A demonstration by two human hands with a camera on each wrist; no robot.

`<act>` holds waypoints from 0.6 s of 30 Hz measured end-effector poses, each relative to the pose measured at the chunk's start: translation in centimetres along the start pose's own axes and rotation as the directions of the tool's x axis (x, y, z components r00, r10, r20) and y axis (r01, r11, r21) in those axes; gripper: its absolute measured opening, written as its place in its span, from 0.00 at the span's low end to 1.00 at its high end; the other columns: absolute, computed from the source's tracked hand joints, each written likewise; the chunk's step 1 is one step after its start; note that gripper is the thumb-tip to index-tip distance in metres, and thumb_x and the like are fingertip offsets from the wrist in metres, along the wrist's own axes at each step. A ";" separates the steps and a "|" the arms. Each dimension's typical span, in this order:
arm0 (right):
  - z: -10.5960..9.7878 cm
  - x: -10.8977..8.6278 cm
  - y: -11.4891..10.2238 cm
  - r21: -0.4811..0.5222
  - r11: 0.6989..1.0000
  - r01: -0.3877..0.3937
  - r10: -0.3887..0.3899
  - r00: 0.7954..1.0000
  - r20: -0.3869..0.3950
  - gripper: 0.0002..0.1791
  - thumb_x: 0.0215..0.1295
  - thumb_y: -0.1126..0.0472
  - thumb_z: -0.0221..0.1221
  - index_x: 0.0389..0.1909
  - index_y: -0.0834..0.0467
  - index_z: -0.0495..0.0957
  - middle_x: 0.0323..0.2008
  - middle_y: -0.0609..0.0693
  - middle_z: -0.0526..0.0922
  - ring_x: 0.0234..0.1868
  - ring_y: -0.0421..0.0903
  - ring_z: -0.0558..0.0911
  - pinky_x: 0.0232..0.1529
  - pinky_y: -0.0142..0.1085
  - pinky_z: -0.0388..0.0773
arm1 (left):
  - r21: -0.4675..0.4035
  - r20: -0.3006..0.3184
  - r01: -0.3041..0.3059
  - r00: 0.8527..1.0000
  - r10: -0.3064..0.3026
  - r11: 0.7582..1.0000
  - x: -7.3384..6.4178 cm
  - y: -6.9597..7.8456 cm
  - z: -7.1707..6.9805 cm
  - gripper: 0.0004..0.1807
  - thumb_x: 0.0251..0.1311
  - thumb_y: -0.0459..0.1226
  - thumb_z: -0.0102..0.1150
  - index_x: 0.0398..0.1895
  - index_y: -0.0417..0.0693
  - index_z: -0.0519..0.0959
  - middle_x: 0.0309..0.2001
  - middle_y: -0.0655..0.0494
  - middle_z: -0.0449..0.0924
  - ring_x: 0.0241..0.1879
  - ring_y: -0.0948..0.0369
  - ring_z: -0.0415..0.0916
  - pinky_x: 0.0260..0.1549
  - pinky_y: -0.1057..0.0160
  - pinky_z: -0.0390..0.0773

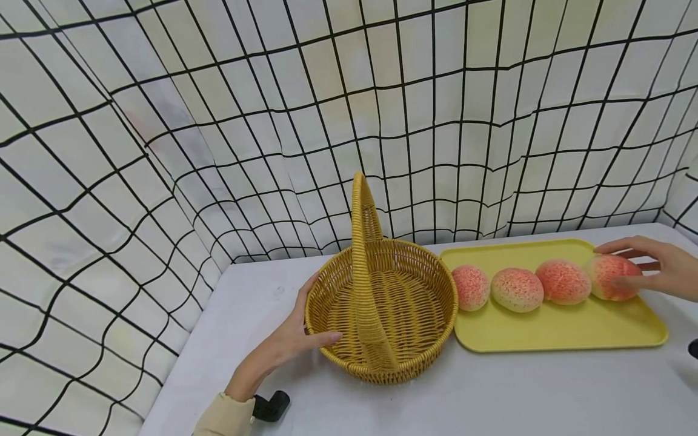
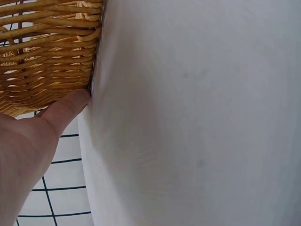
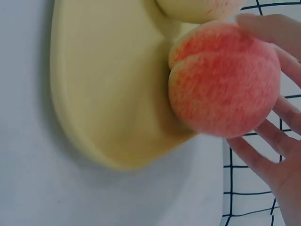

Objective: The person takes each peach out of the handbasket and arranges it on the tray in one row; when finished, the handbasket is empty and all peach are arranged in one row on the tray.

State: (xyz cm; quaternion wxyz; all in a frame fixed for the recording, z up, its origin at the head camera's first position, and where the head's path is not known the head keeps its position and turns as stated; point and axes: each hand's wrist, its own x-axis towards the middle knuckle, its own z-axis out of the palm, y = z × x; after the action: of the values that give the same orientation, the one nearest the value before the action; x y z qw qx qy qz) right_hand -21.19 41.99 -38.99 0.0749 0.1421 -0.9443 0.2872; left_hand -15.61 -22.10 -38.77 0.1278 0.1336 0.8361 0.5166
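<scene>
My left hand [image 1: 297, 330] holds the left side of a round wicker basket [image 1: 447, 339], thumb over the rim and fingers along the outer wall. In the left wrist view, a fingertip is low against the basket's woven side [image 2: 47, 61]. My right hand [image 1: 662, 266] curves its thumb and spread fingers around the rightmost peach [image 1: 613, 272], at the right end of a yellow tray [image 1: 545, 336]. The right wrist view shows this pink-red peach [image 3: 225, 80], with its crease, between the thumb and fingers. The basket has a tall arched handle [image 1: 360, 272].
More peaches lie in a row on the tray: one by the basket [image 1: 471, 287], a paler one [image 1: 517, 290] and a redder one [image 1: 563, 281]. The tray's left end adjoins the basket. A white cloth wall with black grid lines [image 1: 403, 121] encloses the white table [image 1: 491, 393].
</scene>
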 end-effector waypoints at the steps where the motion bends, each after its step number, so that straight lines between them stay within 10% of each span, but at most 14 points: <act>1: -0.1 0.1 -0.4 0.000 1.000 0.001 -0.001 1.000 -0.014 0.29 0.59 0.63 0.76 0.59 0.65 0.77 0.49 0.17 0.70 0.44 0.13 0.63 0.37 0.20 0.70 | -0.004 -0.001 0.004 1.000 -0.004 1.000 0.1 0.0 0.0 0.68 0.57 0.49 0.75 0.85 0.61 0.30 0.84 0.40 0.37 0.80 0.39 0.48 0.74 0.37 0.55; 7: 0.1 1.0 -3.7 -0.015 1.000 0.019 -0.021 0.992 -0.123 0.24 0.70 0.62 0.68 0.63 0.66 0.75 0.57 0.65 0.75 0.51 0.29 0.66 0.61 0.30 0.68 | -0.005 0.006 0.005 1.000 -0.005 1.000 0.5 0.0 0.1 0.68 0.57 0.50 0.74 0.85 0.61 0.30 0.83 0.38 0.40 0.79 0.39 0.50 0.73 0.37 0.57; 11: 1.0 1.2 -7.5 -0.033 0.986 0.160 -0.164 0.971 -0.174 0.22 0.67 0.67 0.69 0.61 0.61 0.78 0.57 0.60 0.75 0.58 0.54 0.68 0.66 0.27 0.60 | 0.009 0.005 -0.005 1.000 0.005 1.000 0.3 -0.1 0.0 0.67 0.59 0.49 0.74 0.85 0.58 0.30 0.83 0.37 0.39 0.79 0.38 0.50 0.73 0.36 0.56; 18: 2.8 0.2 -16.2 -0.066 0.872 0.485 -0.489 0.868 -0.085 0.31 0.55 0.68 0.77 0.58 0.44 0.80 0.60 0.43 0.76 0.62 0.35 0.70 0.60 0.16 0.61 | 0.000 0.006 -0.007 1.000 0.007 1.000 0.1 -0.4 0.0 0.65 0.60 0.46 0.73 0.85 0.59 0.32 0.82 0.37 0.41 0.79 0.39 0.51 0.72 0.39 0.59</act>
State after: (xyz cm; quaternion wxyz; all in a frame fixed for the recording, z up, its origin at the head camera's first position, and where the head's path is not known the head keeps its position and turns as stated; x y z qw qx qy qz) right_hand -16.50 27.46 -32.79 0.1944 0.3594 -0.8791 0.2455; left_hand -15.75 -22.23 -39.09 0.1287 0.1380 0.8353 0.5165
